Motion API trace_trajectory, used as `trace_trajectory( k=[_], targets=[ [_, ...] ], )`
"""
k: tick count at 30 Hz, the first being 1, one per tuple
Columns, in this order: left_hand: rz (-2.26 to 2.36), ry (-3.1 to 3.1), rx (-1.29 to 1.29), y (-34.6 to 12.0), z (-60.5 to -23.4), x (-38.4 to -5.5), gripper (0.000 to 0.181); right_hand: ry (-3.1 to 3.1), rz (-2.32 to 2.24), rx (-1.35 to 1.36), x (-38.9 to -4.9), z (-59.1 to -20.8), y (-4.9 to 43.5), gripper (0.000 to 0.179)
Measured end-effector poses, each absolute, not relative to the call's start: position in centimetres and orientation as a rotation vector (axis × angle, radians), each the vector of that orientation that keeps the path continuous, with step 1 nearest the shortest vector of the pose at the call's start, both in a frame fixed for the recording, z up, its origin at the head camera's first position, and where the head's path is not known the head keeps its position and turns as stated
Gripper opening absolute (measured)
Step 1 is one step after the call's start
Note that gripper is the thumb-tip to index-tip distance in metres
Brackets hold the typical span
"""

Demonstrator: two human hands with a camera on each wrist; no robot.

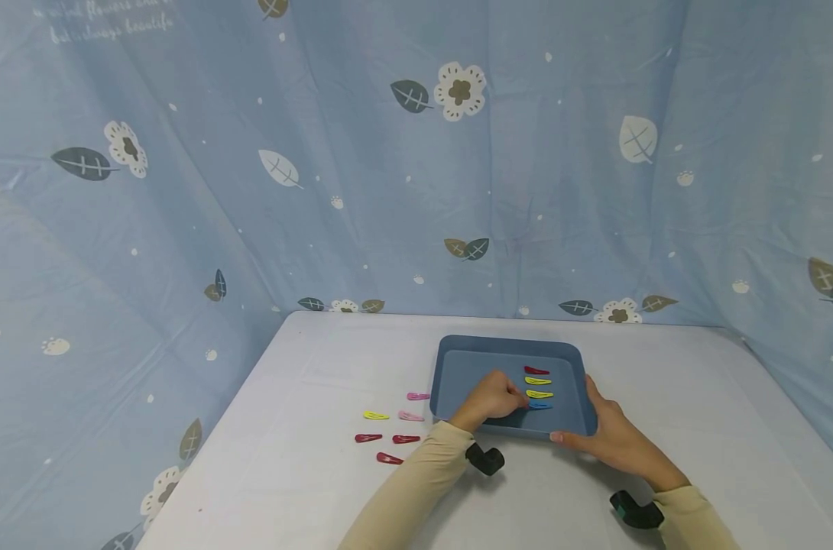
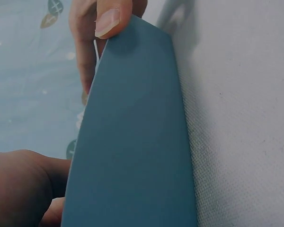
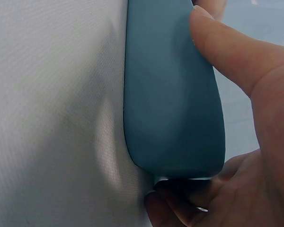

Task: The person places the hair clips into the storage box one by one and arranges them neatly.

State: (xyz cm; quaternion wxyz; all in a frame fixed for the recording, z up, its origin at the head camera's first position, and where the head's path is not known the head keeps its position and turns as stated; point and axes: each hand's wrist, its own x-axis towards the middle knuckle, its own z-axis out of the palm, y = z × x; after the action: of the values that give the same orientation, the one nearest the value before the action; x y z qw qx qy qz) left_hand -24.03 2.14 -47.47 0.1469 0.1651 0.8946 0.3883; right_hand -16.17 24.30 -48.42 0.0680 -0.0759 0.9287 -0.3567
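Observation:
A blue-grey tray [image 1: 471,367] lies on the white table, with a short column of hair clips along its right half. My left hand [image 1: 494,396] reaches over the front rim, its curled fingertips pinching the left end of a blue hair clip [image 1: 541,406] on the tray floor. Behind that clip lie two yellow hair clips [image 1: 539,394] and one dark red hair clip [image 1: 536,370]. At the front right corner, my right hand [image 1: 619,438] grips the tray, thumb on the front wall and fingers round the right side; the right wrist view shows this hand [image 3: 270,94] close up.
Left of the tray, loose hair clips are scattered on the table [image 1: 306,473]: two pink clips [image 1: 410,416], a yellow clip [image 1: 376,415] and three red clips [image 1: 368,438]. A patterned blue curtain [image 1: 361,191] hangs behind and along the left side.

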Motion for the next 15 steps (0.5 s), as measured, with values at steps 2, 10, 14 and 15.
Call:
trace_trajectory(
  k=[2,10,14,15],
  targets=[
    [1.106,2.582,0.487,2.14,-47.52,-24.02,0.015,2.795,-1.073,-0.226,-16.18,-48.43,24.3,0.128],
    [1.047,2.596,0.487,2.3,-47.3,-23.94,0.015,2.801,-1.096,-0.252,-16.16,-48.39,24.28,0.127],
    [1.019,2.599,0.467,2.45,-47.11,-23.89,0.015,2.798,-1.103,-0.258,-16.15,-48.38,24.26,0.126],
    [1.019,2.599,0.463,2.48,-47.06,-23.88,0.015,2.799,-1.105,-0.26,-16.15,-48.38,24.25,0.126]
  ],
)
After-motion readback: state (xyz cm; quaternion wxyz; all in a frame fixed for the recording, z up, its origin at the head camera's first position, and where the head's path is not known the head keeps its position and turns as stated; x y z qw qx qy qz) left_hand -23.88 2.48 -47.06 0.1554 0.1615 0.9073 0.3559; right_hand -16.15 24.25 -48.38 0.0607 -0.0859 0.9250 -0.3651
